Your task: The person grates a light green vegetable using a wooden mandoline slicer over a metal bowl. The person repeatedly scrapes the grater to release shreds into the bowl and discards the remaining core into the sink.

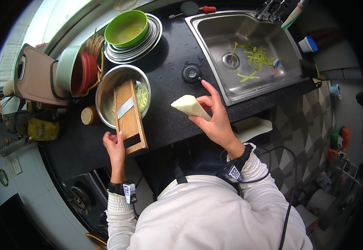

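My left hand (115,142) grips the near end of a wooden mandoline grater (128,117), thumb along its left rail. The grater leans across the rim of a stainless steel bowl (102,93), its metal blade over the bowl. Pale green vegetable shreds (142,97) lie inside, to the right of the board. Raised above the counter, my right hand (212,115) holds a peeled, pale piece of vegetable (186,104) with a cut, tapered end; its kind is unclear. The index finger is stretched away from the piece.
A stainless sink (212,40) at the right holds green peelings (259,57) and a peeler (275,68). A small black dish (191,73) sits beside it. Behind the steel bowl, a green bowl (127,29) rests on stacked metal plates. A lidded jar (89,115) stands left of the steel bowl.
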Demonstrator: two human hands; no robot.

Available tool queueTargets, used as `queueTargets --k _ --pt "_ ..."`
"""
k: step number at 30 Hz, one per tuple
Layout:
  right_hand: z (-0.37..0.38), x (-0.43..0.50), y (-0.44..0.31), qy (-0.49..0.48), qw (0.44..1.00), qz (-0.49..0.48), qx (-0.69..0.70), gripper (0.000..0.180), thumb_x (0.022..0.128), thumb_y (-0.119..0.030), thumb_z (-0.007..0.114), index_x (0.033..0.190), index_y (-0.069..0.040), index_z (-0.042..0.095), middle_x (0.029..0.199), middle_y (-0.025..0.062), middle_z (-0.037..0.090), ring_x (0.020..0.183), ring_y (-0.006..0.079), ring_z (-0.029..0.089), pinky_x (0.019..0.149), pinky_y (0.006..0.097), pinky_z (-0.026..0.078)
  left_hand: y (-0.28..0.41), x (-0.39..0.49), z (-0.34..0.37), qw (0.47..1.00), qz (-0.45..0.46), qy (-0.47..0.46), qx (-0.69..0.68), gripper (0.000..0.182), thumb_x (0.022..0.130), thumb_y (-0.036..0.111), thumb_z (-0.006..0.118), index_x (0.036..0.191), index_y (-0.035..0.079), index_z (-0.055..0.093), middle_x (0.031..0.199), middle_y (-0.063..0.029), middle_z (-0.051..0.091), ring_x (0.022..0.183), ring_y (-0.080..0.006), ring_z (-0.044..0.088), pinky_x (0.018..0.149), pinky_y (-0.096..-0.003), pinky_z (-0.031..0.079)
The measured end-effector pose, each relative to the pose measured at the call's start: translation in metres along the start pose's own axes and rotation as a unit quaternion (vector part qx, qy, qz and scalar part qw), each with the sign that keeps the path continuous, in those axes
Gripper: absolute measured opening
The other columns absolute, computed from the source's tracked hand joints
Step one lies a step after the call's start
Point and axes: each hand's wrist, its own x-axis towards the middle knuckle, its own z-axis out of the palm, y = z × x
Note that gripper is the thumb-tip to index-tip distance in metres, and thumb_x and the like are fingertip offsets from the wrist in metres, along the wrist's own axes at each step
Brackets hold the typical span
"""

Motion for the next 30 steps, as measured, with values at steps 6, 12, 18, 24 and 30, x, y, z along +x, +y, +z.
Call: queueTargets --k 6,12,18,24,30 --pt "0.003 -0.007 -0.012 0.079 0.964 -0.169 -0.19 0.074 0.064 0.007 0.071 0.128 -0.003 0.035 0.095 0.01 0.061 0.086 0.0221 0.058 0.078 0.0305 0.046 0.099 -0.028 0.0 0.908 0.129 -0.312 -0.248 0.045 0.083 0.012 0.064 0.124 0.004 0.047 0.104 -0.0062 0.057 0.086 -0.0112 0.057 0.071 -0.0216 0.046" --pt "0.0 -0.011 -0.029 0.087 0.911 -0.302 -0.268 0.073 0.059 0.007 0.072 0.124 -0.005 0.04 0.096 0.0085 0.062 0.083 0.0259 0.058 0.071 0.0333 0.048 0.15 -0.051 0.028 0.781 0.033 -0.439 -0.443 0.05 0.075 0.005 0.072 0.119 0.0 0.05 0.109 -0.0054 0.055 0.097 -0.0122 0.055 0.08 -0.0226 0.047" --pt "-0.029 -0.017 -0.043 -0.007 0.953 -0.21 -0.217 0.066 0.058 -0.002 0.077 0.119 -0.006 0.05 0.094 0.0071 0.063 0.082 0.0217 0.059 0.07 0.0318 0.048 0.147 -0.043 0.027 0.764 0.09 -0.469 -0.434 0.051 0.069 -0.003 0.071 0.117 -0.002 0.052 0.111 -0.0075 0.054 0.104 -0.0155 0.052 0.092 -0.0292 0.043" --pt "-0.046 -0.021 -0.039 -0.086 0.983 -0.117 -0.115 0.044 0.073 -0.017 0.072 0.112 -0.003 0.059 0.097 0.013 0.064 0.085 0.024 0.062 0.075 0.0306 0.048 0.147 -0.038 0.025 0.748 0.117 -0.487 -0.435 0.058 0.067 -0.009 0.066 0.122 -0.003 0.049 0.116 -0.009 0.052 0.111 -0.0185 0.051 0.097 -0.0322 0.04" --pt "-0.047 -0.019 -0.041 -0.112 0.992 -0.048 -0.032 0.032 0.082 -0.018 0.065 0.109 -0.001 0.06 0.097 0.0135 0.065 0.085 0.02 0.064 0.074 0.0277 0.049 0.151 -0.035 0.027 0.733 0.123 -0.517 -0.426 0.062 0.066 -0.01 0.065 0.125 -0.003 0.047 0.117 -0.009 0.052 0.113 -0.0179 0.05 0.098 -0.032 0.04"
